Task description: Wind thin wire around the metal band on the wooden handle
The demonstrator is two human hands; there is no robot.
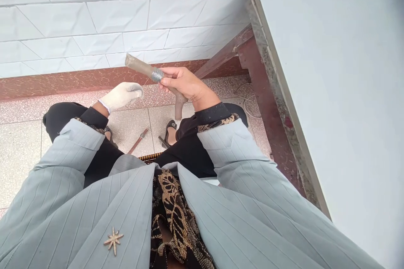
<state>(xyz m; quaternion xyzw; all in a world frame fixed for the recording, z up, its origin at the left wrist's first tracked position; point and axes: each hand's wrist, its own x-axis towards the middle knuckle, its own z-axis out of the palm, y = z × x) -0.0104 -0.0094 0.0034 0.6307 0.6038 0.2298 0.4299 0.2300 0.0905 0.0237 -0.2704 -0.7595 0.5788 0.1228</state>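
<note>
Wire coil (157, 75): the hub of my clock; it wraps the stick just ahead of the bare fingertips.
Forked stick (139, 65): I see it raised above the floor (130, 121), plain end toward 10 o'clock, fork past 4.
Right hand (182, 85): 4 o'clock, bare, clamped round the stick beside the coil.
Left hand (120, 96): 8 o'clock, gloved, fingers curled, apart from the stick; I cannot tell whether it pinches the strand.
Strand (146, 81): I judge wire-winding to be in hand; the next move calls for tension here and a steady right grip.
Underfoot: brown strip (138, 141) between 6 and 7, shoe (172, 124) at 5.
Table (331, 71): 3 o'clock, likely limiting rightward swings.
</note>
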